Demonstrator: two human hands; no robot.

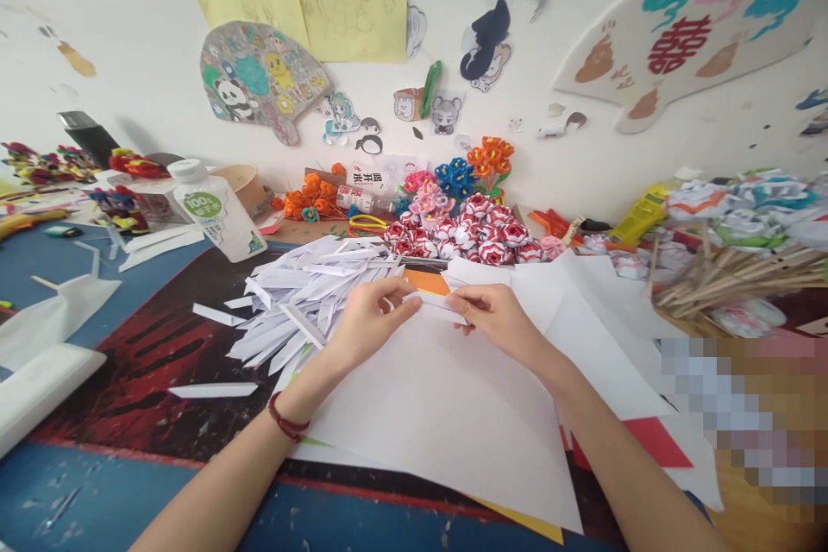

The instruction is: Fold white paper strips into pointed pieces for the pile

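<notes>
Between my two hands is a small folded strip of white paper (435, 304), held up over large white sheets (440, 414). My left hand (380, 310) pinches its left end between thumb and fingers. At the right end, my right hand (486, 316) grips the strip with thumb on top and fingertips beneath. A big pile of folded white paper strips (285, 293) lies just left of my left hand. One folded strip (213, 391) lies apart on the dark mat. Part of an orange paper (425, 279) shows behind the held strip.
Red-and-white paper flowers (479, 233) and orange flowers (314, 197) line the back by the wall. A white bottle (216, 211) stands at the left. Wooden sticks (737, 280) and a yellow box (640, 216) are at the right. A white object (48, 392) lies front left.
</notes>
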